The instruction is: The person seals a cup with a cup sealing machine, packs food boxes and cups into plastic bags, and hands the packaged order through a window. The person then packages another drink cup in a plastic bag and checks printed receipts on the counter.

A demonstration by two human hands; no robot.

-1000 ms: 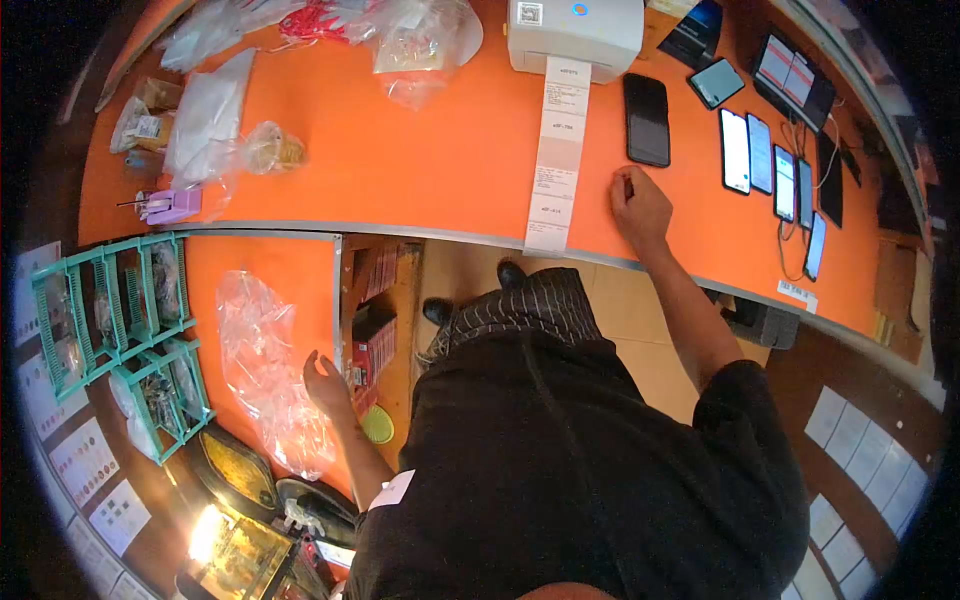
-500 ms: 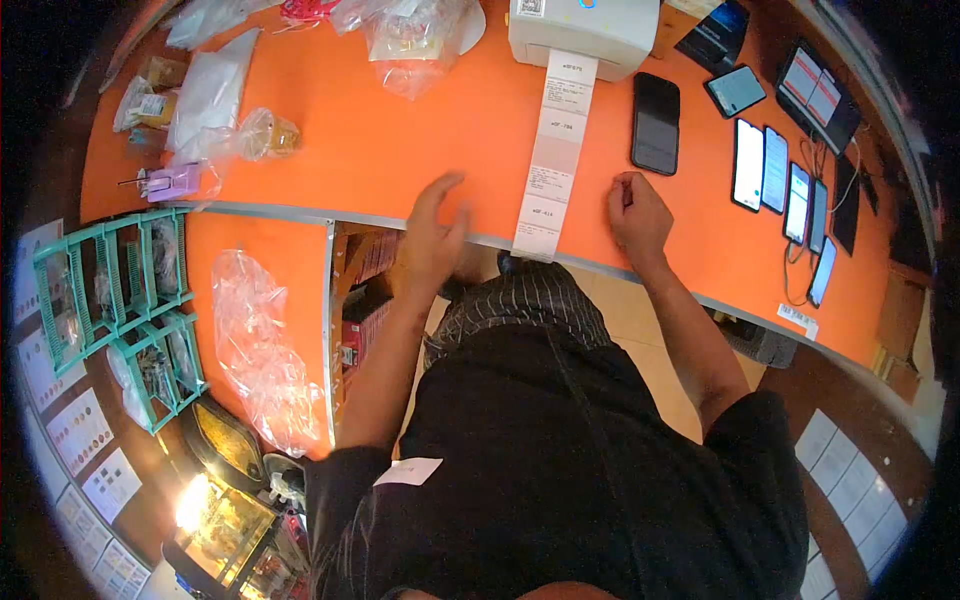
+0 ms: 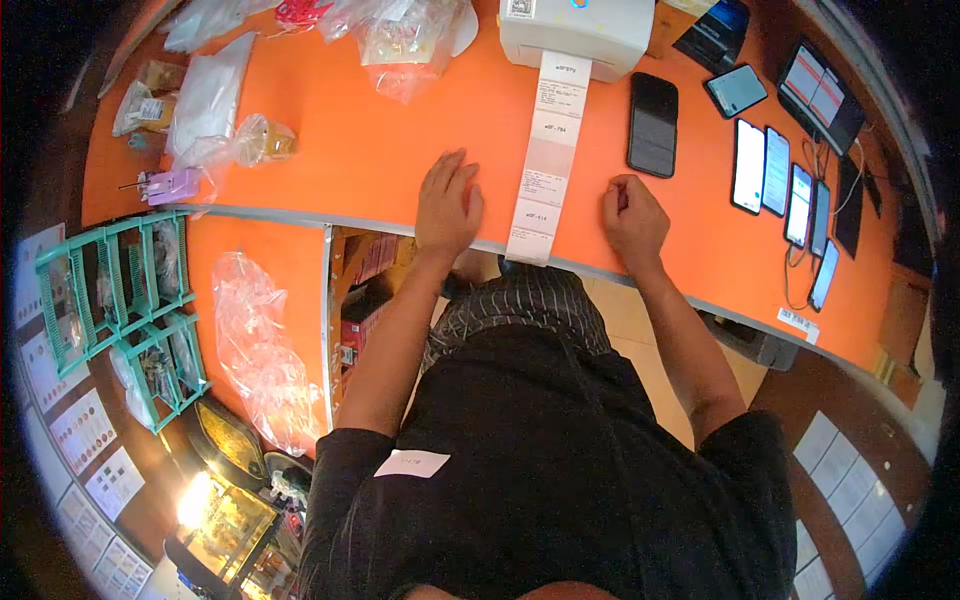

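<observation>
My left hand (image 3: 449, 205) rests palm down on the orange table, fingers stretched out and apart, with nothing in it. My right hand (image 3: 636, 220) lies near the table's front edge, curled into a fist, and nothing shows sticking out of it. Between the two hands a strip of printed white labels (image 3: 550, 150) runs out of a white label printer (image 3: 575, 32) and hangs slightly over the edge. Neither hand touches the strip. A black phone (image 3: 652, 125) lies just beyond my right hand.
Several lit phones (image 3: 748, 165) and a tablet (image 3: 820, 95) with cables lie at the right. Plastic bags (image 3: 415, 45) and a tape-bound bundle (image 3: 265, 140) are on the left, near a purple tape dispenser (image 3: 170, 186). Green racks (image 3: 110, 285) stand by a side table with clear plastic (image 3: 260, 350).
My left hand has gone from a blurred, raised pose to lying flat on the table, slightly to the right. The right fist has stayed almost in place.
</observation>
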